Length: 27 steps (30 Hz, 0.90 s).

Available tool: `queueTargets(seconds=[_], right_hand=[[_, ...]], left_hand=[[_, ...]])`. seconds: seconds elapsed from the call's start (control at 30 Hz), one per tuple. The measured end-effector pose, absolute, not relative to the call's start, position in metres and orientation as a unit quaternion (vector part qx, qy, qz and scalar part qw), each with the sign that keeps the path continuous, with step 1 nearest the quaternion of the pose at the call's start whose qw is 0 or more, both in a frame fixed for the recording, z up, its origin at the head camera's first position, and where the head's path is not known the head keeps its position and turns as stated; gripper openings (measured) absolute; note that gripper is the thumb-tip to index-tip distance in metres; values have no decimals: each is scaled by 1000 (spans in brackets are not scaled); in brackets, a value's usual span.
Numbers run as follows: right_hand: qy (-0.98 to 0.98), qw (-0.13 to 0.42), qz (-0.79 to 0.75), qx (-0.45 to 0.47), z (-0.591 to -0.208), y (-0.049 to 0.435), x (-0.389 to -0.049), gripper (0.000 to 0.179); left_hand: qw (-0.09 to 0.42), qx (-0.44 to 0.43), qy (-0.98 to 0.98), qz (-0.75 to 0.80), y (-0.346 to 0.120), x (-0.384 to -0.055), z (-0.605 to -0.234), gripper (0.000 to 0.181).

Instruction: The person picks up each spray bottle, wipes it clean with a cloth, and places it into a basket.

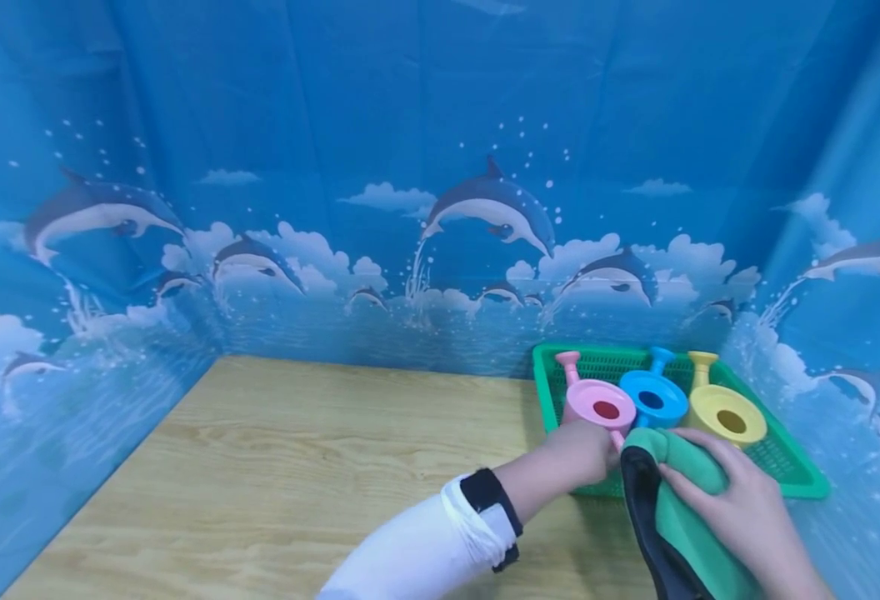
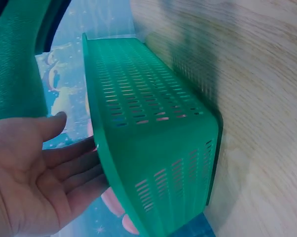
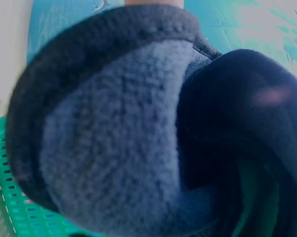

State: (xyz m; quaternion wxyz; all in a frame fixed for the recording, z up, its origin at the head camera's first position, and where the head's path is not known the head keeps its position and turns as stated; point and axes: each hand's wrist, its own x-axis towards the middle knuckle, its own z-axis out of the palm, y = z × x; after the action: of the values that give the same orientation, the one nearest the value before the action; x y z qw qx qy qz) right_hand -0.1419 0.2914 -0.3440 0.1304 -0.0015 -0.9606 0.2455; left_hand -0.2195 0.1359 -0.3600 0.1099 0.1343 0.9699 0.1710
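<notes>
My right hand (image 1: pixel 747 500) grips a soft green item with black edging (image 1: pixel 698 508); its exact kind cannot be told. Close up in the right wrist view, fuzzy fabric (image 3: pixel 114 133) with a dark border hides most of that hand. My left hand (image 1: pixel 578 454) reaches to the near side of a green plastic basket (image 1: pixel 811 483). In the left wrist view its fingers (image 2: pixel 79 165) extend nearly straight at the basket's rim, palm showing. A pink watering can (image 1: pixel 590 400) sits just beyond that hand, with a blue watering can (image 1: pixel 653 392) and a yellow watering can (image 1: pixel 725 412) beside it.
The basket stands at the right back of a wooden table (image 1: pixel 320 450). Blue curtains with printed dolphins (image 1: pixel 357 125) hang behind and on both sides of the table. A black strap (image 1: pixel 492 504) circles my left wrist over a white sleeve (image 1: pixel 417 546).
</notes>
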Motion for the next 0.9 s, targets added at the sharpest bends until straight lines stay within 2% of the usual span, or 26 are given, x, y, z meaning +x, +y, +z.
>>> queueTargets(seconds=[0.1, 0.2, 0.33, 0.47, 0.63, 0.9], right_hand=[[-961, 133, 244, 2, -345, 290, -142, 54], [-960, 137, 244, 9, -346, 289, -143, 52], [-958, 147, 244, 22, -348, 285, -144, 49], [-957, 141, 254, 17, -349, 280, -146, 52], [-951, 126, 281, 10, -348, 268, -150, 59], [-930, 160, 326, 50, -337, 235, -159, 53]], left_hand=[[63, 163, 970, 169, 125, -218, -361, 30], [25, 182, 970, 159, 114, -217, -359, 30], [-5, 196, 965, 175, 97, -214, -356, 25], [-24, 191, 960, 202, 74, -215, -355, 38], [-65, 160, 956, 236, 34, -221, -363, 43], [-95, 76, 936, 329, -34, -227, -379, 49]])
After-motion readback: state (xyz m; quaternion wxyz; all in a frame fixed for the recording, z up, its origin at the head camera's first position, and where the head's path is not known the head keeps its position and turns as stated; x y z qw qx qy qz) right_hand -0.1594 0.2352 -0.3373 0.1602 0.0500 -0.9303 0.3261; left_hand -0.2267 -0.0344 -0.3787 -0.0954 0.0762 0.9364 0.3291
